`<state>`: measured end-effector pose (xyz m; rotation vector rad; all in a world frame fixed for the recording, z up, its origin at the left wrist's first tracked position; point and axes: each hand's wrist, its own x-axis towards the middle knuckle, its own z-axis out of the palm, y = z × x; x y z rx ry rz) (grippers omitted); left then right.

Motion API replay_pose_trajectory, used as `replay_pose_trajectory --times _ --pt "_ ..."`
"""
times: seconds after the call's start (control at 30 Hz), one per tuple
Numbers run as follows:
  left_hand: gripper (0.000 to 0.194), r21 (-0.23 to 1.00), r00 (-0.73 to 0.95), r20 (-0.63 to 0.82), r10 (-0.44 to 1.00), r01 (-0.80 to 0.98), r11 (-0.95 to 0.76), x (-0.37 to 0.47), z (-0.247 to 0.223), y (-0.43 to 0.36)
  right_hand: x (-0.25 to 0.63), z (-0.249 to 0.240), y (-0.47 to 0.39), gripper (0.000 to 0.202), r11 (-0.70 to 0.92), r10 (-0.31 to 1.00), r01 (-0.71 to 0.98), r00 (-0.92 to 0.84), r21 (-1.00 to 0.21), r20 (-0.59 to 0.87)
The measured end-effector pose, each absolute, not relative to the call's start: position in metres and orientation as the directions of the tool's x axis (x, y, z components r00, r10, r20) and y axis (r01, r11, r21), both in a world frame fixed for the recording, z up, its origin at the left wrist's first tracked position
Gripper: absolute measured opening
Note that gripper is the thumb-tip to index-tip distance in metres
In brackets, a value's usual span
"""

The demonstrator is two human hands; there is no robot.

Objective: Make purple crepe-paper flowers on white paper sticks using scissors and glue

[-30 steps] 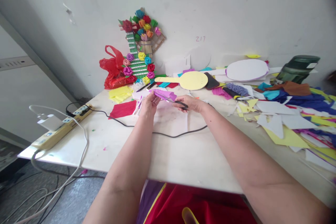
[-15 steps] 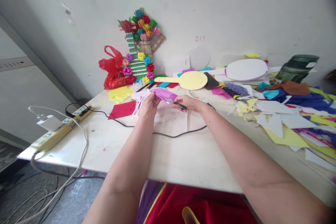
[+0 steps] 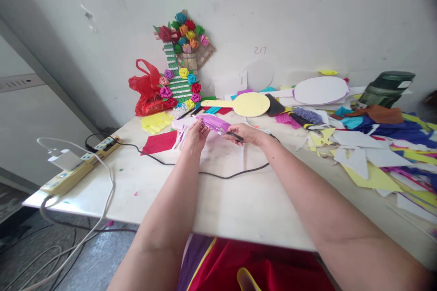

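Observation:
My left hand [image 3: 198, 135] pinches the left end of a purple piece of crepe paper [image 3: 218, 122] above the table. In my right hand [image 3: 246, 133] is a pair of scissors [image 3: 234, 136], its dark handles inside my fingers and its blades pointing left along the paper. The blades lie against the near edge of the purple paper; whether they are parted is too small to tell. Left of my left hand lie a red paper sheet [image 3: 160, 142], thin white and purple strips [image 3: 180, 138] and crumpled yellow paper [image 3: 156, 122].
A yellow paddle-shaped cutout [image 3: 251, 104] and a white one [image 3: 321, 90] lie behind my hands. Paper scraps [image 3: 370, 145] and a green bottle [image 3: 387, 89] are right. A black cable [image 3: 225, 177] crosses the table from the power strip [image 3: 80, 166]. Paper-flower crafts [image 3: 180, 82] lean on the wall.
Both hands stay almost in place. The scissors and right hand shift very slightly; the purple paper is still held between the hands.

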<state>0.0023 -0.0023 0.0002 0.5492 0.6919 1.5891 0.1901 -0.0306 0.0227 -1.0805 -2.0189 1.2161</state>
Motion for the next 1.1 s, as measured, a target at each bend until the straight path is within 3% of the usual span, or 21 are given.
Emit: replay_pose_trajectory --times 1.1 --pt "0.012 0.643 -0.137 -0.017 0.990 -0.760 -0.094 0.0002 -0.0002 -0.0008 0.1902 0.0274 -0.0371 0.029 0.247 0.845 0.325 -0.533 -0.913 0.039"
